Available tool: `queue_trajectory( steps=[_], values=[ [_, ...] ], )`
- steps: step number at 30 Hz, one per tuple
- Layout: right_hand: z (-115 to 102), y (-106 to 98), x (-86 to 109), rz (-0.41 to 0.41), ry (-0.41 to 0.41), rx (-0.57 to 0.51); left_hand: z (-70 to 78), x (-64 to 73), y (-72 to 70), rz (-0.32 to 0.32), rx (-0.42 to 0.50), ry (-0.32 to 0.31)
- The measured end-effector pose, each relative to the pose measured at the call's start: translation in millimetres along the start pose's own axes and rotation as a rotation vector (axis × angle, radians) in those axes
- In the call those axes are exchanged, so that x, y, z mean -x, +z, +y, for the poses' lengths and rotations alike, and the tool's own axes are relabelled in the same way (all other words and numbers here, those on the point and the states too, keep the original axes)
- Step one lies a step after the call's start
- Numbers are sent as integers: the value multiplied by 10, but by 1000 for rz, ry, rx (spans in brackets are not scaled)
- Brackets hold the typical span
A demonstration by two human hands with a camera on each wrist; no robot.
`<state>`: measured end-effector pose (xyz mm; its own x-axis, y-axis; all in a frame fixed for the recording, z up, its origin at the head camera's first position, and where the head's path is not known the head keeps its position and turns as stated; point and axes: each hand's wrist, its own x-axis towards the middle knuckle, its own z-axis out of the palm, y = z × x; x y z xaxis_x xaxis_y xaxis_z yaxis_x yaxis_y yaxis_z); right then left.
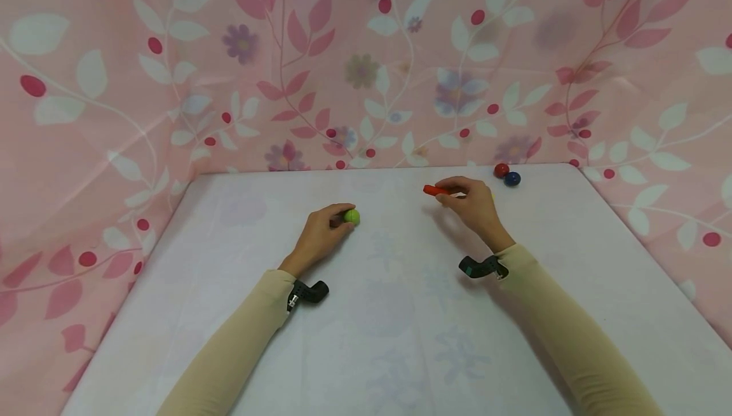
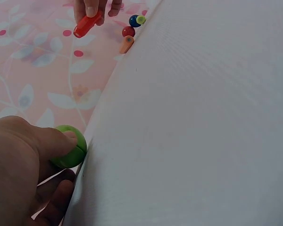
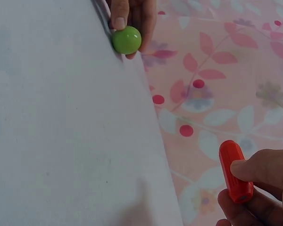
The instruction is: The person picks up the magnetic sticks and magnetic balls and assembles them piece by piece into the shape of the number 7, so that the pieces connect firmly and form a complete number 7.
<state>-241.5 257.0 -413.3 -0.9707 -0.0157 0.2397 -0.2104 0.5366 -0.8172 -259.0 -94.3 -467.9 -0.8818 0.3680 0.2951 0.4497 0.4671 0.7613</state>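
On the white tabletop, left of the middle, my left hand (image 1: 320, 236) pinches a green ball (image 1: 352, 216) between thumb and fingers. A groove runs across the green ball (image 2: 70, 157) in the left wrist view, with the ball low at the cloth. My right hand (image 1: 473, 211) holds a red faceted peg (image 1: 432, 190) above the table, its shadow falling on the cloth below. In the right wrist view the thumb presses along the side of the red peg (image 3: 232, 165), and a small hole shows in its near end.
At the back right of the table (image 1: 389, 340) lie a red ball (image 1: 501, 170) and a blue ball (image 1: 512, 179). Beside them in the left wrist view are an orange peg (image 2: 126, 44) and a yellow-green piece (image 2: 140, 20). A floral pink curtain (image 1: 366, 73) hangs behind.
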Motion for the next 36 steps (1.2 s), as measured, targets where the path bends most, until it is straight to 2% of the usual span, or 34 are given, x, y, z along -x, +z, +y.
queue_trajectory(
  steps=[7, 13, 26, 36],
  values=[
    [-80, 130, 13, -36, 9, -40, -16, -8, 7, 1, -3, -1],
    [-123, 273, 20, -51, -34, -32, -25, 2, -4, 10, -4, 14],
    [-145, 515, 31, -86, -79, -84, -16, -1, 10, -4, -9, 0],
    [-183, 719, 24, -122, -81, -74, -1, 5, 0, -9, -19, -41]
  ],
)
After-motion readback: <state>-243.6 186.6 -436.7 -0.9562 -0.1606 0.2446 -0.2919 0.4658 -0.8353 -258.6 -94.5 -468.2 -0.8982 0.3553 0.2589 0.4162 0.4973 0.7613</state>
